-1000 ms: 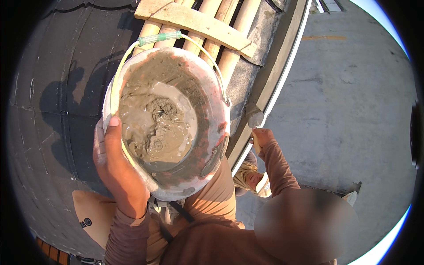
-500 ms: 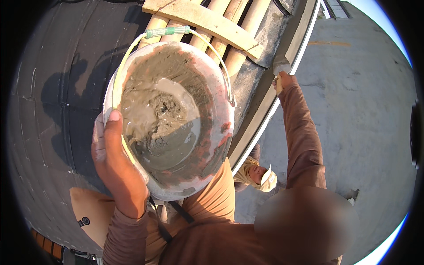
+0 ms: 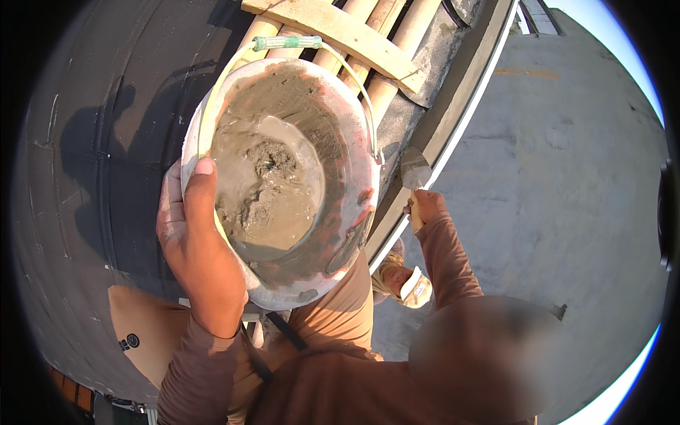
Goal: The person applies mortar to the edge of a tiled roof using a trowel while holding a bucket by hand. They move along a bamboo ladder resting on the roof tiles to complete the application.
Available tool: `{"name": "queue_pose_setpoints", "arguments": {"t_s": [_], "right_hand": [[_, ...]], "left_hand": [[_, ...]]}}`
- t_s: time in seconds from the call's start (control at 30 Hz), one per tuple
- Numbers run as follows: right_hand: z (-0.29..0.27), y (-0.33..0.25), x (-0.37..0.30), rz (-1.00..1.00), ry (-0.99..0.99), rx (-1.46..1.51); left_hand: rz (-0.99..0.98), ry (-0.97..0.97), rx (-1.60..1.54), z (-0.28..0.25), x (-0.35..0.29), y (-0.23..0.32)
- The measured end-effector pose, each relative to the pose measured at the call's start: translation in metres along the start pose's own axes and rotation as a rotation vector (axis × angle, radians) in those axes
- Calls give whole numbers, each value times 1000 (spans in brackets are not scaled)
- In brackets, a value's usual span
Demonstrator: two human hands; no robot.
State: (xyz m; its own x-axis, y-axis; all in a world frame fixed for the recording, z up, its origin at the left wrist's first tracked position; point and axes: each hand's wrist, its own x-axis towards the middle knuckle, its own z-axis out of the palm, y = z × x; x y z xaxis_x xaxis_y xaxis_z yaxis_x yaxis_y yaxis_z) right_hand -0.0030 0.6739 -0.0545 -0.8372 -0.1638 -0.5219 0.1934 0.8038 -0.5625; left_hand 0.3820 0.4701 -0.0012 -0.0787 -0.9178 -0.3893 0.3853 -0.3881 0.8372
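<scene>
My left hand point(image 3: 202, 248) is closed on the left rim of a bucket point(image 3: 301, 294), thumb over the edge and fingers along the outside. Wet grey mortar point(image 3: 273, 180) lies in the bucket, lumpy in the middle and smeared up the wall. A wire handle with a green and white grip point(image 3: 287, 43) stands up over the far rim. To the right, my right hand point(image 3: 428, 207) is wrapped round the pale handle of a trowel point(image 3: 414, 166). Its metal blade lies on or close over the grey ledge point(image 3: 453, 106); whether it touches, I cannot tell.
Bamboo poles point(image 3: 400, 53) under a wooden crosspiece point(image 3: 347, 39) lie beyond the bucket. A dark sheeted roof surface point(image 3: 78, 177) spreads on the left. Past the ledge's white edge, a person in a pale cap point(image 3: 414, 289) is lower down, before a grey wall point(image 3: 559, 184).
My right hand has drawn the trowel back along the ledge toward me. The bucket and my left hand have shifted slightly right and up in view. The person's cap has moved a little left.
</scene>
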Motion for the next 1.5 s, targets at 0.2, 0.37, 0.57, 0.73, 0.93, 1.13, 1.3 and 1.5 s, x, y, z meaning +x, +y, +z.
{"name": "queue_pose_setpoints", "arguments": {"t_s": [0.2, 0.37, 0.57, 0.73, 0.93, 1.13, 1.3, 1.5], "right_hand": [[-19, -87, 33, -21, 107, -5], [-10, -55, 26, 95, 121, -206], [-9, 81, -34, 186, -49, -245], [-21, 70, -71, -123, -34, 96], [-5, 7, -164, -531, -3, 211], [10, -80, -235, -1084, -158, -688], [42, -94, -218, -1471, -50, -1099], [53, -106, -211, -1515, -52, -1259]], "left_hand": [[-29, 7, -65, 3, -2, 7], [3, -17, -34, -6, 1, 4], [-58, -22, -24, 1, -1, 2], [-140, -30, -143, 7, -4, 10], [-108, -62, -124, 6, -4, -1], [-135, -67, -112, -4, 0, 1], [-160, -49, -146, 1, -1, 3], [-157, -64, -135, -1, 0, -1]]}}
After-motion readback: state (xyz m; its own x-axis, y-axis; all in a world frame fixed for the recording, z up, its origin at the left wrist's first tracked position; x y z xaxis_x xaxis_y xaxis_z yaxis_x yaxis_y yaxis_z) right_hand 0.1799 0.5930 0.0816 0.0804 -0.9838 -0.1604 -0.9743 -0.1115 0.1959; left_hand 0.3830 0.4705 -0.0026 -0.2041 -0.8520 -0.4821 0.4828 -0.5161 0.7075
